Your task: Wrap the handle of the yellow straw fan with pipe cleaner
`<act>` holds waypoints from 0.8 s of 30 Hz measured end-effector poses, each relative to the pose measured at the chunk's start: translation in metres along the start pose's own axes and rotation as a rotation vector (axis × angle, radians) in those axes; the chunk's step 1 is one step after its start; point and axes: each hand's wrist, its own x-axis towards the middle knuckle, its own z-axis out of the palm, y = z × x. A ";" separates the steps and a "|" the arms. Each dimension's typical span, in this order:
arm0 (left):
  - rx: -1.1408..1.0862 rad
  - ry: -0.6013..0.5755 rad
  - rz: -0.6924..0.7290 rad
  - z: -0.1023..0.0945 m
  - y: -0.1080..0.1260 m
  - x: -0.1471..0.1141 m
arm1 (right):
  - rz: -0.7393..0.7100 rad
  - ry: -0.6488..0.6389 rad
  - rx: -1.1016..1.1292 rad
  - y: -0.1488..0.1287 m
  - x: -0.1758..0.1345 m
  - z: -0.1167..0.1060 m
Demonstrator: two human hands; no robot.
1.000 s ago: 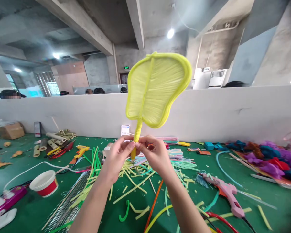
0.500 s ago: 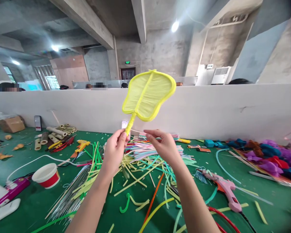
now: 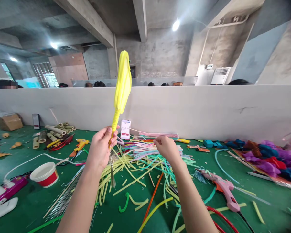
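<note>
My left hand [image 3: 100, 147] is closed around the handle of a yellow hand fan [image 3: 123, 84], held upright and turned nearly edge-on to me. Fuzzy yellow strips form its rim, and its handle is wrapped in the same material. A thin tassel [image 3: 113, 174] hangs below that hand. Over the heap of pipe cleaners [image 3: 145, 150], to the right of the fan, my right hand [image 3: 167, 147] has its fingers curled together. Its fingertips are partly hidden, so anything between them does not show.
A phone [image 3: 125, 129] leans against the white partition [image 3: 184, 110]. On the right lies a pink glue gun [image 3: 223, 187]; on the left are a yellow glue gun [image 3: 81, 145], bamboo pieces [image 3: 55, 131], a paper cup [image 3: 45, 174] and a purple power strip [image 3: 11, 192].
The fan has turned from showing its broad face to nearly edge-on and moved left with my left hand. My right hand has shifted slightly down and its fingers have curled in.
</note>
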 end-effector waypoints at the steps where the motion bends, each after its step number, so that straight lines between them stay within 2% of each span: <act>1: 0.011 0.002 0.002 0.000 0.001 0.000 | -0.003 -0.023 -0.018 -0.002 0.002 0.003; 5: 0.060 -0.008 0.007 -0.002 0.003 0.001 | -0.027 -0.152 -0.080 -0.014 0.033 0.021; 11: 0.122 -0.015 -0.001 -0.013 0.006 0.007 | -0.156 -0.357 -0.071 -0.041 0.092 0.069; 16: 0.126 -0.039 -0.006 -0.017 0.007 0.010 | -0.260 -0.472 -0.088 -0.053 0.098 0.103; 24: 0.134 -0.007 0.006 -0.019 0.006 0.013 | -0.321 -0.480 -0.207 -0.060 0.100 0.124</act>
